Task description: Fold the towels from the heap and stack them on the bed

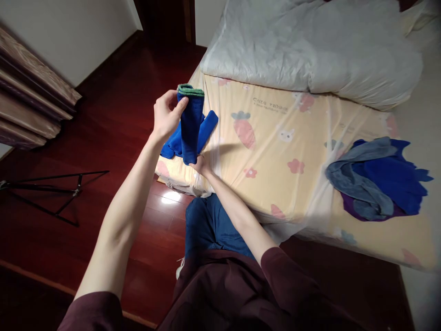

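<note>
A blue cloth with green edging (191, 122), folded into a narrow upright strip, is held up above the near left corner of the bed. My left hand (167, 112) pinches its top end between thumb and fingers. At the bottom end, my right hand (201, 165) grips it, its fingers partly hidden behind the cloth. Behind it, more folded blue cloths (208, 128) lie on the bed's left edge. Far from both hands, a loose heap of blue cloth (396, 177), grey-blue cloth (375, 197) and purple cloth (351, 208) rests at the bed's right.
The bed (262, 184) has a yellow sheet with carrot and rabbit prints. A white quilt (310, 50) is bunched along its far side. On the dark red floor at left stands a black tripod's legs (51, 186), below a striped curtain (27, 101).
</note>
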